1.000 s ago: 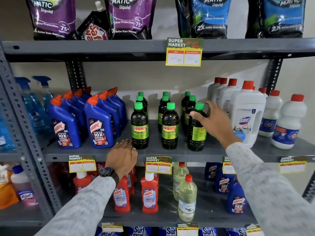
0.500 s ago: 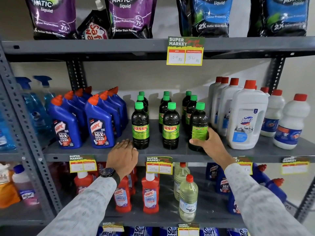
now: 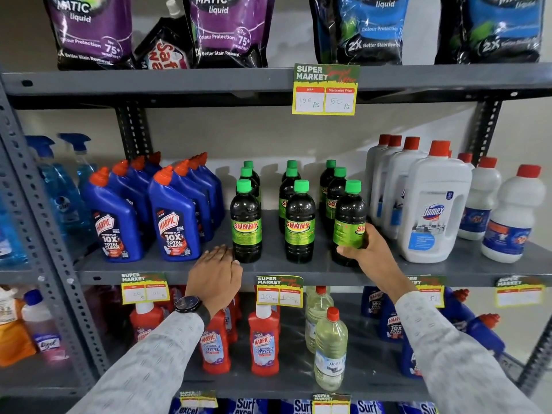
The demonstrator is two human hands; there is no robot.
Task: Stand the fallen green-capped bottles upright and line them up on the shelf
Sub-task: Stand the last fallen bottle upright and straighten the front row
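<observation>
Fingers (image 3: 363, 236) of the right hand (image 3: 369, 252) wrap the lower body of the front-right green-capped bottle (image 3: 349, 222), upright on the shelf (image 3: 298, 271) beside two matching front bottles. Left hand (image 3: 215, 276) rests flat on the shelf edge, fingers together, holding nothing.

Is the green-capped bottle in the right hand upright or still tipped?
Upright: the front right bottle has its cap on top and base on the shelf, with the right hand around its lower part.

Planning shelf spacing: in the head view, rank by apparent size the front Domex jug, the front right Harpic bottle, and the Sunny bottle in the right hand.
1. Domex jug
2. Harpic bottle
3. Sunny bottle in the right hand; all sit at similar depth, so the order seems reliable.
</observation>
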